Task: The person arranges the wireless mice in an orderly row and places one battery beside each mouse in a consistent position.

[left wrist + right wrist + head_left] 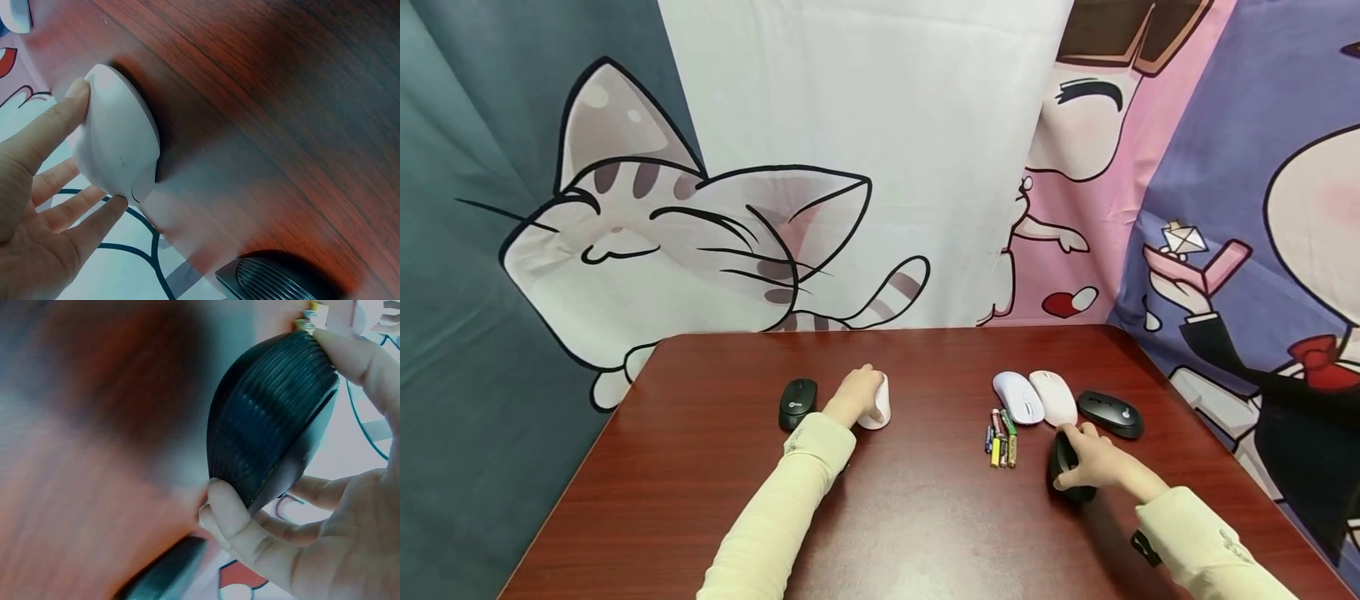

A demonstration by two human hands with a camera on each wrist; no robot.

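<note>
White mouse (883, 408) is pinched by the left hand (857, 394), thumb on one flank, spread fingers on the other. Black mouse (1063, 458), tilted, is gripped between thumb and curled fingers of the right hand (1093, 460); whether the table (700, 500) is touched by it cannot be told. Just left of the left hand, a second black mouse (797, 404) is seen. Beyond the right hand, two pale mice (1018, 397) and a third black mouse (1110, 414) are set out; batteries (1003, 452) are clustered to its left. Behind, a printed cloth (880, 83) is hung.
</note>
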